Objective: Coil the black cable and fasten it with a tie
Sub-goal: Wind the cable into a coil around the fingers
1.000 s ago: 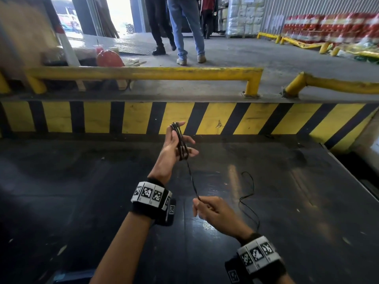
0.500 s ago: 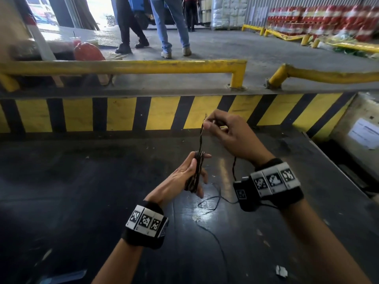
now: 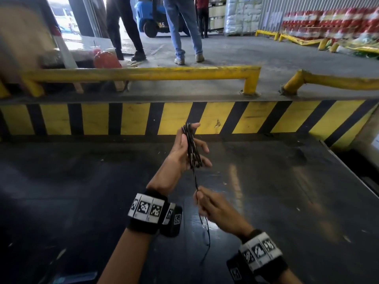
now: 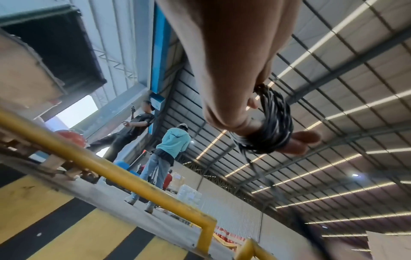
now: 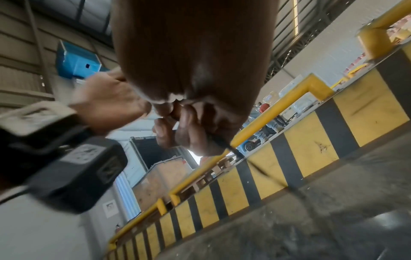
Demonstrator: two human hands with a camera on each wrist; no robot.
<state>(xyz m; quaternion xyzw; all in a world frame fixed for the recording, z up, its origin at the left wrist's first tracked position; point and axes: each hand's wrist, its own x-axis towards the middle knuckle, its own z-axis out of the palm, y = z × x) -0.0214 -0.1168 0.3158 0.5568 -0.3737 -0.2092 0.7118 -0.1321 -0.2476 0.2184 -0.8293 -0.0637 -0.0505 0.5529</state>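
Observation:
The black cable is partly wound into a tight coil point(image 3: 192, 149) round my left hand point(image 3: 196, 144), which is raised in front of the striped kerb. The left wrist view shows the coil point(image 4: 273, 123) looped round the fingers, with the fingertips point(image 4: 304, 139) sticking out past it. One strand runs down from the coil to my right hand point(image 3: 200, 196), which pinches it just below and nearer to me. The loose tail point(image 3: 207, 240) hangs below that hand toward the floor. In the right wrist view the curled fingers point(image 5: 189, 133) grip the cable point(image 5: 220, 143). No tie is in view.
Under me lies a dark metal dock plate point(image 3: 82, 191), with a drop along its right edge point(image 3: 352, 167). Ahead stand a yellow-and-black striped kerb point(image 3: 133, 119) and a yellow rail point(image 3: 143, 73). People point(image 3: 184, 27) and a blue forklift point(image 3: 149, 15) are beyond.
My right hand has dropped from above the coil, by the kerb, to below and nearer than my left hand, drawing the strand along. My left hand has risen with the coil.

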